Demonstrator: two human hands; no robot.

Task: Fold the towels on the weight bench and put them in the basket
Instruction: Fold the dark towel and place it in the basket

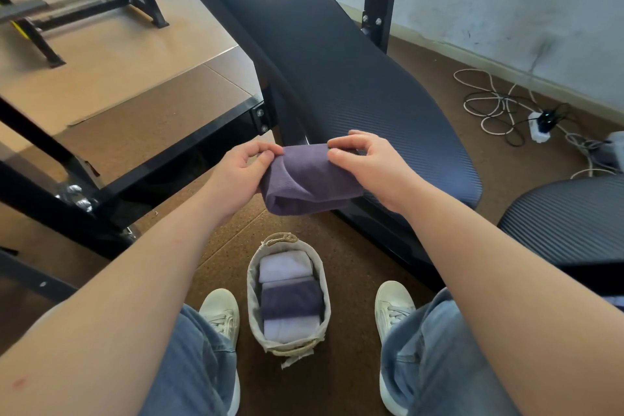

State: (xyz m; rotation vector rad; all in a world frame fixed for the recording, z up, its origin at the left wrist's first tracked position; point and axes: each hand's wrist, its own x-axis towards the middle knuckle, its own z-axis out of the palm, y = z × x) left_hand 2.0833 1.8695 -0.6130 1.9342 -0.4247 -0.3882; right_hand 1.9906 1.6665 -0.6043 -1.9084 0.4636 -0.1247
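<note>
head view looks down on a person seated at the near end of the weight bench, both forearms stretched forward. the left hand and the right hand hold a folded dark purple towel between them, just off the near left corner of the bench pad, above the floor. the left fingers are pinched closed on the towel's upper left corner, thumb against forefinger. the right fingers are curled over its upper right corner, the thumb pressed on the cloth from the front. the towel sags in a soft roll, its open fold facing down and toward the person.

directly below, on the brown floor between two pale sneakers, stands a small oval fabric basket with rope handles. inside it lie three folded towels in a row: a pale lilac one at the far end, a dark purple one in the middle, another pale one at the near end. cables and a power strip lie by the wall at right.
</note>
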